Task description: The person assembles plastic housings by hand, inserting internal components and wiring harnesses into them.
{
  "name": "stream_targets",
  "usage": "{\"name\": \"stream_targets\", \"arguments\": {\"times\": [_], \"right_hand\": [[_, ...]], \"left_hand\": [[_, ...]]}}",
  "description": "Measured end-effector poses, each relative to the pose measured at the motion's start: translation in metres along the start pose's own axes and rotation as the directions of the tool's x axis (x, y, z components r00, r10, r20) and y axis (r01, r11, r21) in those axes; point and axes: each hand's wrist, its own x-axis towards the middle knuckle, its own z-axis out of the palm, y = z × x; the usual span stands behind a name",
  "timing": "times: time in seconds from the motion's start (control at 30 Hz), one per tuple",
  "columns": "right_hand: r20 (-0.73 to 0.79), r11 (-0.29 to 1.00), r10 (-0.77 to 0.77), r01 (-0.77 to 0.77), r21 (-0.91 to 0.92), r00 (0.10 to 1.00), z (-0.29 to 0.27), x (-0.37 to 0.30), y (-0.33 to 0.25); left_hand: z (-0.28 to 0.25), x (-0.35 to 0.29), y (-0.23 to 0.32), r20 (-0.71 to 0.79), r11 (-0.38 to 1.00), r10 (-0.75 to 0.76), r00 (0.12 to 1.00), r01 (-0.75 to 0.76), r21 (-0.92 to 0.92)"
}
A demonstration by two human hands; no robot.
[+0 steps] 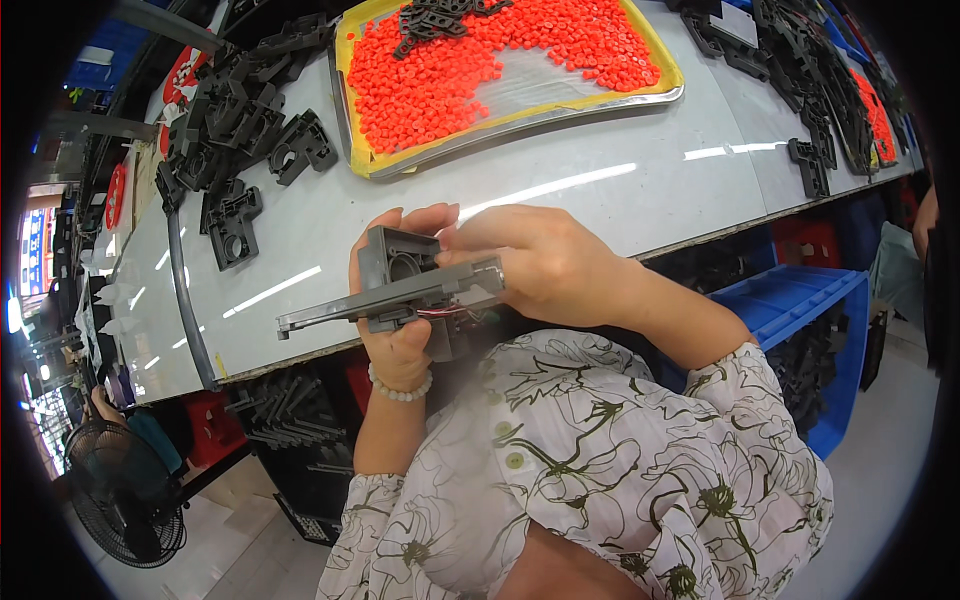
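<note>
Above the table's near edge I hold a dark grey plastic housing (385, 300) with a long flat arm pointing left. Its boxy part has a round opening facing up, and thin red and white wires show at its underside. My left hand (400, 345), below a beaded bracelet, is wrapped round the housing from behind and beneath. My right hand (550, 255) grips the right end of the housing, with fingertips at the edge of the boxy part. Whether a small piece sits in the right fingertips is hidden.
A yellow-lined metal tray (430, 160) of small red plastic pieces stands at the back. Similar dark housings (235, 110) pile up at the left; more dark parts (815, 110) lie at the right. A blue crate (800, 300) stands below right, a black fan (125, 495) lower left.
</note>
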Motion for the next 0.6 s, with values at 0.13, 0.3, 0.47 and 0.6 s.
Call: {"name": "stream_targets", "arguments": {"times": [0.13, 0.3, 0.47, 0.6], "right_hand": [[-0.016, 0.998, -0.011, 0.010, -0.068, 1.000, 0.0086, -0.0058, -0.0005], [0.010, 0.999, -0.046, 0.046, -0.012, 0.999, 0.0040, -0.0006, 0.0028], [-0.007, 0.999, -0.047, 0.048, 0.009, 0.999, 0.0037, -0.0029, 0.0033], [-0.055, 0.999, -0.009, 0.011, 0.036, 0.998, 0.0055, -0.0041, 0.0038]], "left_hand": [[-0.0025, -0.0032, -0.0040, -0.017, 0.997, 0.038, 0.999, -0.037, 0.061], [0.0023, -0.0031, -0.0017, -0.055, 1.000, 0.004, 0.998, -0.006, -0.029], [0.0019, -0.0043, -0.0029, -0.076, 0.997, 0.000, 0.997, -0.006, -0.075], [-0.0033, -0.0007, -0.0046, -0.008, 0.998, 0.053, 0.999, -0.053, -0.038]]}}
